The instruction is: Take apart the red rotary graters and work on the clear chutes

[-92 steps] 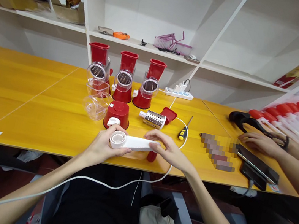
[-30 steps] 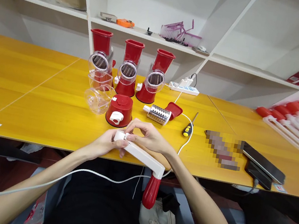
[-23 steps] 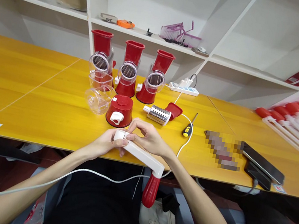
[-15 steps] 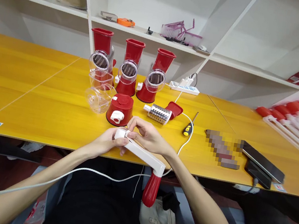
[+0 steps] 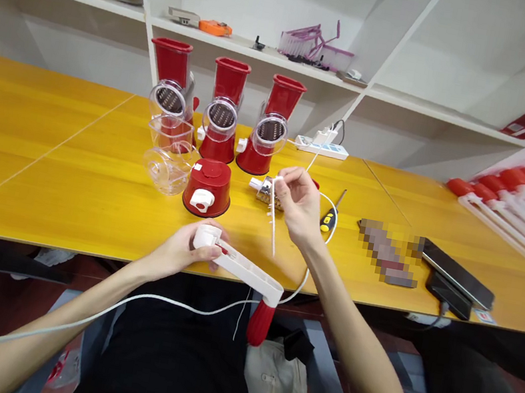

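My left hand (image 5: 187, 247) grips the white end of a crank handle (image 5: 249, 271) at the table's front edge; its red knob (image 5: 261, 324) hangs down past the edge. The top of the handle's arm lies uncovered, showing a hollow channel. Pinched in my right hand (image 5: 299, 203) is a thin white cover strip (image 5: 273, 219), held up and apart from the handle. Behind it lies a metal grater drum (image 5: 266, 192), partly hidden by my right hand. A red grater base (image 5: 208, 187) with a white knob stands beyond my left hand, beside a clear plastic housing (image 5: 170, 160).
Three assembled red rotary graters (image 5: 224, 112) stand at the back. A screwdriver (image 5: 330, 214) and phones (image 5: 456, 275) lie to the right. Red-tipped white handles (image 5: 522, 188) are piled at far right. A white cable (image 5: 163, 299) crosses my lap. A power strip (image 5: 324, 148) sits by the shelf.
My right hand has lifted the white cover strip off the crank handle and moved up and to the right with it. My left hand still holds the handle, its channel now exposed.
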Motion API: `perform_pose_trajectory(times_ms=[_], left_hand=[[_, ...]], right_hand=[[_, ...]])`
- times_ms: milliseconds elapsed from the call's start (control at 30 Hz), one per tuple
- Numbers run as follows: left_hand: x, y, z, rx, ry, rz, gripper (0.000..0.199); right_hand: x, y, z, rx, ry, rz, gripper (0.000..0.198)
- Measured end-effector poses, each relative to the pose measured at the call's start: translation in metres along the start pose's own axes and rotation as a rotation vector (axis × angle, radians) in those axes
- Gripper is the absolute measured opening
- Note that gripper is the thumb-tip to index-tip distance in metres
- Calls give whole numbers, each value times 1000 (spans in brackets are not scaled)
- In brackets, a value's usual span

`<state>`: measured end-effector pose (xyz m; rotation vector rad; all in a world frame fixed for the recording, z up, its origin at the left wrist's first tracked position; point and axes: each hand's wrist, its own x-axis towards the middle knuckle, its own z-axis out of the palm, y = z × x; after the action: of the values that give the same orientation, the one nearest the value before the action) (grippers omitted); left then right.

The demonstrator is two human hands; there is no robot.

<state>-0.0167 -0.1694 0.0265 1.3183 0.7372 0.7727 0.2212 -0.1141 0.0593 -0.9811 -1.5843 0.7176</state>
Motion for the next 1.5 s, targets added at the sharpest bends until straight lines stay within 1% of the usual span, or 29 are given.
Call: perform_pose_trajectory(times_ms=[67,133,233,333,400,467,500,567,667,767,900,1033,1133,1300,1433,1500], left_hand=[[-14,1,-10,61,97,-2,48],[-35,-1,-30,140,245,-5,50],[-73,-3,-73,244,463,-23,50],[-105,2,-119,246,752,-28,43],[-118,9,-144,338,893,-59,39],[-124,16,-162,420,977,-86,34],[-124,19,-168,466,999,-103,34],[-121,23,-175,540,1023,-139,40],[-114,25,-176,605,1033,-180,48],[-109,25,-171,693,1035,-223,38],[-99,26,-165,867,1043,-294,29],[-79,27,-166,989,1016,-326,26],[-62,24,-167,1017,977,-320,25],[-42,18,-167,989,907,-259,38],[-41,17,-164,948,897,-176,42],[-45,17,-160,938,939,-114,39]], right_hand=[[-3,9,-6,-41,23,45,76],[-10,18,-13,-86,-36,86,74],[-22,29,-20,-207,-146,147,67],[-26,36,-22,-350,-237,177,55],[-24,40,-22,-430,-296,176,47],[-20,45,-22,-505,-330,165,40],[-19,48,-22,-542,-336,158,37],[-17,54,-23,-612,-345,145,33],[-18,60,-23,-710,-359,121,33],[-25,59,-22,-809,-369,88,41],[-44,47,-14,-931,-399,10,53],[-63,41,-6,-1031,-432,-71,55],[-69,47,-5,-1106,-411,-89,51],[-65,59,-15,-1190,-336,-127,45],[-59,55,-22,-1204,-262,-196,44],[-58,46,-20,-1193,-228,-241,45]])
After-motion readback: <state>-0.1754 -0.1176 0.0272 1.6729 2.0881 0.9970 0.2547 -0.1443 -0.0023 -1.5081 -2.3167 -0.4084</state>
